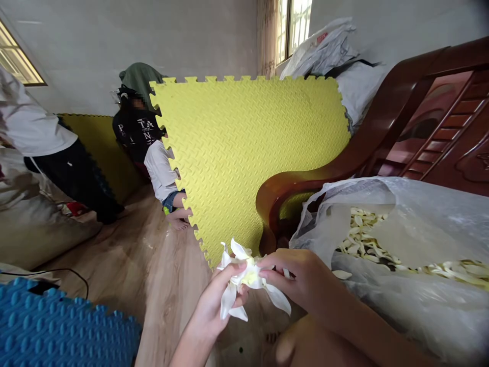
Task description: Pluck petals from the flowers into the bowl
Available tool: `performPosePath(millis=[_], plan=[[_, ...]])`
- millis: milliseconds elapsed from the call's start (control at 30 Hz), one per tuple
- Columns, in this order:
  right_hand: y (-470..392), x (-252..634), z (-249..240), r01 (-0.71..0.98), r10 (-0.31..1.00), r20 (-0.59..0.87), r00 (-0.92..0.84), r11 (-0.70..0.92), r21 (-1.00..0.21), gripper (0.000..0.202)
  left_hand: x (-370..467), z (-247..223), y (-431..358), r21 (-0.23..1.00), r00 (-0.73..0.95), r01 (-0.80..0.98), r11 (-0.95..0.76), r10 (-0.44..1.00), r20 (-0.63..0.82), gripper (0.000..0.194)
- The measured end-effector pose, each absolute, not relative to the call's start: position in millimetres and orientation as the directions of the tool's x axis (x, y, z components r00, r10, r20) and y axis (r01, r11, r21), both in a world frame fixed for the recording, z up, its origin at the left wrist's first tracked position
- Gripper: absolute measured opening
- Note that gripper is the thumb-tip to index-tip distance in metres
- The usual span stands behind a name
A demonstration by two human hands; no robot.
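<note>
A white flower [250, 276] with several long pointed petals and a pale yellow centre is held in front of my body. My left hand [214, 303] is closed around its left side, thumb on top and fingers curled beneath. At the flower's right side, the thumb and fingertips of my right hand [296, 275] pinch it near the centre. To the right, a translucent plastic bag [382, 306] gapes open, with many loose pale petals [362, 239] inside. One petal [342, 274] lies near the bag's left edge, just beyond my right wrist.
A yellow foam mat [244, 137] stands upright ahead, behind the arm of a dark red wooden bench [298, 181]. A blue textured mat [64, 326] is at the lower left. Two people [139, 127] [42, 127] are farther left, near a large sack [30, 224]. White bags [324, 48] are piled below the window.
</note>
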State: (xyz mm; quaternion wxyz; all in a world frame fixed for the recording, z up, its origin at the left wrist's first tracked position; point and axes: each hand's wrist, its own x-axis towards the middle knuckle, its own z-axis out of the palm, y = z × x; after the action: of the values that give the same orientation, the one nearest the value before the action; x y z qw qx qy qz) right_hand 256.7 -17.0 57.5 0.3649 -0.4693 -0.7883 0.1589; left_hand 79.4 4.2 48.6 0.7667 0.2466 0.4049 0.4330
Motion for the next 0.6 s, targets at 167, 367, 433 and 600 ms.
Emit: performPosePath(millis=[167, 367, 433, 600], plan=[[-18.4, 261.1, 58.0, 0.734, 0.737, 0.533, -0.415, 0.618, -0.282, 0.021, 79.9, 48.0, 7.4, 0.619, 0.396, -0.536, 0.574, 0.819, -0.416, 0.02], [-23.3, 263.1, 67.2, 0.713, 0.604, 0.565, -0.562, 0.7, -0.039, 0.026, 82.7, 47.3, 7.1, 0.557, 0.424, -0.575, 0.6, 0.8, -0.424, 0.011], [-24.2, 263.2, 68.1, 0.704, 0.579, 0.592, -0.561, 0.709, -0.026, 0.029, 83.7, 49.2, 5.3, 0.574, 0.421, -0.568, 0.59, 0.808, -0.413, 0.014], [-23.2, 262.9, 66.2, 0.684, 0.624, 0.584, -0.52, 0.713, -0.153, 0.027, 83.1, 52.2, 2.9, 0.669, 0.395, -0.49, 0.56, 0.826, -0.403, 0.024]])
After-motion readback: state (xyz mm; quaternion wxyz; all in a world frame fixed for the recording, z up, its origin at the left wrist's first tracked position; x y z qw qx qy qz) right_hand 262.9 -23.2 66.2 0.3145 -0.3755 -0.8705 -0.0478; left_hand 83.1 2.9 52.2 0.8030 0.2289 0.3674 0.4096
